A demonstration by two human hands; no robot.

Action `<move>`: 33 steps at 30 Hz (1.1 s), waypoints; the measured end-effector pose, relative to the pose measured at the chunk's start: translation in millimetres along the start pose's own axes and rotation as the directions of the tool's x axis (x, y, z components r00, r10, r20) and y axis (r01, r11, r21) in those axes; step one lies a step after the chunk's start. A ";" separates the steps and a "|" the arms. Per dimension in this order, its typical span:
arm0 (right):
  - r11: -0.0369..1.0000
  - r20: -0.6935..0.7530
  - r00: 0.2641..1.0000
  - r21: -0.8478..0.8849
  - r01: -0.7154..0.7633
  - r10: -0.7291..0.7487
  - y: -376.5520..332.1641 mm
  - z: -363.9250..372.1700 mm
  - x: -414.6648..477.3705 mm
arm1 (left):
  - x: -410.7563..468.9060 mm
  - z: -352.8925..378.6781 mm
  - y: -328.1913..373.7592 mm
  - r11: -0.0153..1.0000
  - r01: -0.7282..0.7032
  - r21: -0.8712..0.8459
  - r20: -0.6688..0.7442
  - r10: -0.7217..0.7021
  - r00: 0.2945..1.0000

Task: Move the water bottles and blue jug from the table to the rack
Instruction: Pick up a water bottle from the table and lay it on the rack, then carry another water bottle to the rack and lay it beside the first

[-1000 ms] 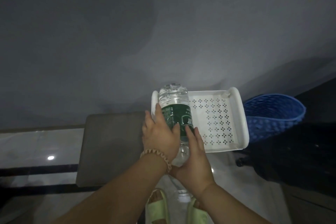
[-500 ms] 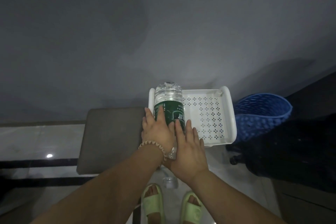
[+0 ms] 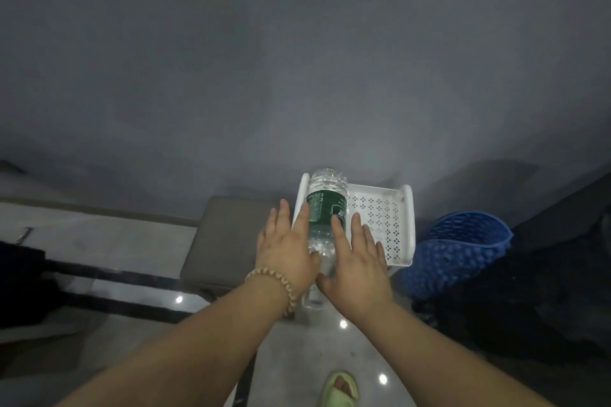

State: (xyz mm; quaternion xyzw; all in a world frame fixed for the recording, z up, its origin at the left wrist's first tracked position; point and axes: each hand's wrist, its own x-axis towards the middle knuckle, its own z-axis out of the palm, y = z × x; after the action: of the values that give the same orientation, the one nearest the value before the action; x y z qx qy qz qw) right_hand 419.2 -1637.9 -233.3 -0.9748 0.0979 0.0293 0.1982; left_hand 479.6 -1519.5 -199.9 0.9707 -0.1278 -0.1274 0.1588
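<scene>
A large clear water bottle (image 3: 325, 208) with a green label lies on its side along the left of the white perforated rack shelf (image 3: 383, 218), its neck end pointing toward me. My left hand (image 3: 286, 251) and my right hand (image 3: 358, 263) hover flat on either side of the bottle's near end. Their fingers are straight and spread and do not wrap the bottle. A clear plastic piece (image 3: 312, 300) shows just below my hands, mostly hidden by them.
A blue knobbly container (image 3: 463, 251) stands right of the rack, against dark bags (image 3: 529, 291). A grey padded surface (image 3: 228, 241) sits left of the rack. Below is glossy floor with a green slipper (image 3: 340, 388). A grey wall rises behind.
Both hands gripped the bottle earlier while laying it on the shelf. Now the fingers have opened and straightened, and the bottle rests on the shelf by itself.
</scene>
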 end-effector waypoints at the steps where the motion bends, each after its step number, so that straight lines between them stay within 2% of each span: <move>1: 1.000 -0.014 1.000 -0.018 0.013 -0.013 -5.8 -5.9 -7.9 | -12.0 -7.6 -1.1 0.999 -0.028 0.023 -0.027 0.029 0.999; 5: 0.993 -0.081 0.995 -0.104 0.048 -0.057 -34.8 -26.4 -48.4 | -62.7 -34.3 -10.8 0.984 -0.134 0.113 -0.140 0.150 0.979; 10: 0.982 -0.183 0.979 -0.179 0.056 -0.089 -81.4 -39.2 -124.2 | -147.5 -56.4 -37.3 0.964 -0.220 0.150 -0.207 0.248 0.946; 13: 0.976 -0.233 0.967 -0.210 0.059 -0.108 -116.2 -41.9 -172.9 | -205.7 -69.1 -61.1 0.957 -0.228 0.182 -0.242 0.268 0.933; 17: 0.961 -0.239 0.950 -0.234 0.145 -0.201 -174.7 -53.2 -234.7 | -287.6 -102.8 -91.7 0.954 -0.207 0.218 -0.287 0.265 0.920; 23: 0.908 -0.278 0.866 -0.188 0.375 -0.416 -253.5 -77.0 -296.6 | -379.2 -160.0 -127.2 0.974 -0.056 0.218 -0.430 0.147 0.891; 26: 0.860 -0.302 0.805 -0.179 0.478 -0.511 -293.5 -78.8 -320.7 | -423.6 -175.7 -151.7 0.975 0.056 0.216 -0.526 0.068 0.848; 29: 0.779 -0.251 0.738 -0.152 0.609 -0.626 -339.8 -65.3 -365.1 | -492.0 -180.4 -186.1 0.965 0.199 0.170 -0.603 -0.058 0.796; 31: 0.779 -0.253 0.741 -0.105 0.618 -0.622 -349.5 -58.1 -380.2 | -510.8 -177.0 -193.9 0.961 0.227 0.161 -0.594 -0.089 0.799; 33: 0.734 -0.233 0.705 -0.063 0.677 -0.670 -376.0 -46.5 -416.6 | -559.1 -180.2 -213.1 0.935 0.315 0.161 -0.592 -0.163 0.789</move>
State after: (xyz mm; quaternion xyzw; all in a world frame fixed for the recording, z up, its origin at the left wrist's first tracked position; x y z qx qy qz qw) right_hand 88.2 -1242.1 -7.4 -0.9365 -0.2409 -0.1644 0.1949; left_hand 53.0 -1113.0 8.3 0.9843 0.0353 0.1663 0.0478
